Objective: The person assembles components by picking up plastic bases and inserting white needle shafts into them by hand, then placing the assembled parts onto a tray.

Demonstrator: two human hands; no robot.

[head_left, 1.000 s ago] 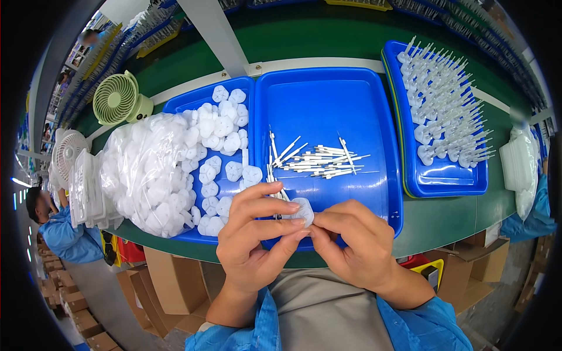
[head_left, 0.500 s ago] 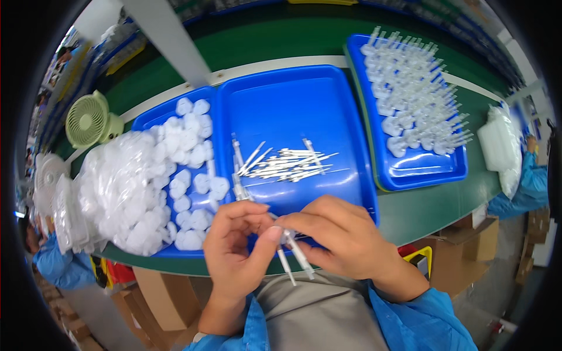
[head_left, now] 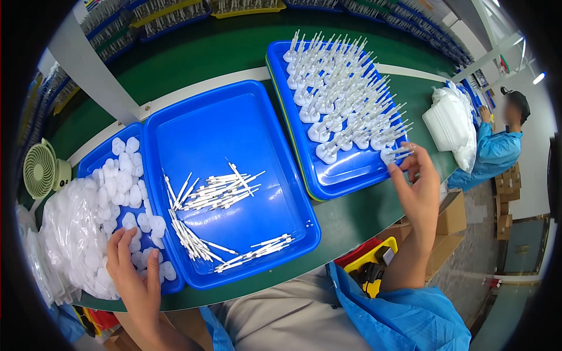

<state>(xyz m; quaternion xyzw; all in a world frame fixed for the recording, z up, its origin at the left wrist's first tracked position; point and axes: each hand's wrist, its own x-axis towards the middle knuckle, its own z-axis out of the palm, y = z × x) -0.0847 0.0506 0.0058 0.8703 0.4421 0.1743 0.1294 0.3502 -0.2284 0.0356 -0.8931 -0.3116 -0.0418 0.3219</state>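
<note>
At the right tray (head_left: 336, 191), my right hand (head_left: 420, 190) pinches a white flat-based piece with thin rods (head_left: 391, 154) by its rods, its base at the near right corner. Beside it in that tray stand rows of similar white pieces with upright rods (head_left: 345, 88). My left hand (head_left: 136, 279) is over the left tray (head_left: 93, 162), fingers apart, among loose white lobed plastic pieces (head_left: 124, 178). Whether its fingertips touch a piece, I cannot tell. Between my hands, the middle tray (head_left: 202, 126) holds loose thin white rods (head_left: 222, 193) in several groups.
A clear plastic bag (head_left: 70, 228) of white pieces bulges at the left, near a green fan (head_left: 41, 169). White packages in plastic (head_left: 451, 123) lie at the table's right end. A person in blue (head_left: 497, 146) works beyond. A metal post (head_left: 93, 70) stands behind the trays.
My hands have parted from in front of the middle tray: the right carried a rodded piece to the right tray, the left went to the loose white pieces. The view has swung right.
</note>
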